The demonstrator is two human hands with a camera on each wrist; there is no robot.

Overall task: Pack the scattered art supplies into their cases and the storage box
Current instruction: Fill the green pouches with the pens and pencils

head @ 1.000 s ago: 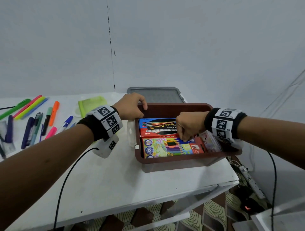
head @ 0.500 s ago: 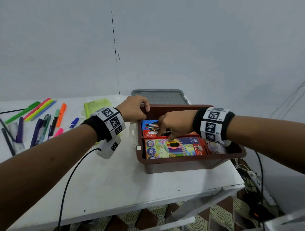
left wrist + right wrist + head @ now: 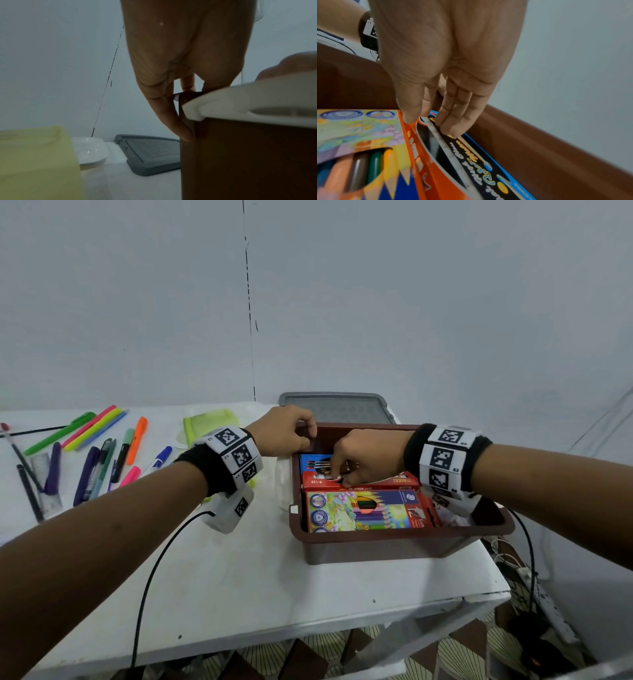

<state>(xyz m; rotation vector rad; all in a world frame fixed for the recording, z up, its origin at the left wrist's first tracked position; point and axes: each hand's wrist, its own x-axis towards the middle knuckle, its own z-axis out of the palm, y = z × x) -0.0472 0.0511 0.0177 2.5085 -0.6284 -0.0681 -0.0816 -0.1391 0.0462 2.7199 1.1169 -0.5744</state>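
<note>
A brown storage box point(image 3: 394, 546) stands on the white table point(image 3: 239, 594) at its right end. Inside lie a coloured-pencil box point(image 3: 363, 510) at the front, a red box point(image 3: 376, 482) in the middle and a blue-black water-colour box point(image 3: 313, 462) at the back. My left hand point(image 3: 284, 433) grips the storage box's far left rim, fingers curled over the storage box's wall point(image 3: 240, 155). My right hand point(image 3: 346, 474) reaches into the storage box. In the right wrist view its thumb sits on the red box point(image 3: 426, 155) and its fingers on the water-colour box point(image 3: 488, 162), pinching the red box's end.
Several pens and markers point(image 3: 102, 460) and a ruler point(image 3: 44, 484) lie scattered at the table's left. A green pouch point(image 3: 209, 422) and a white dish point(image 3: 91, 151) sit left of the storage box, and its grey lid point(image 3: 342, 409) lies behind it. A power strip point(image 3: 548, 604) lies on the floor at right.
My right hand has moved left inside the storage box, from the coloured-pencil box to the left end of the red box. The left hand stays on the rim.
</note>
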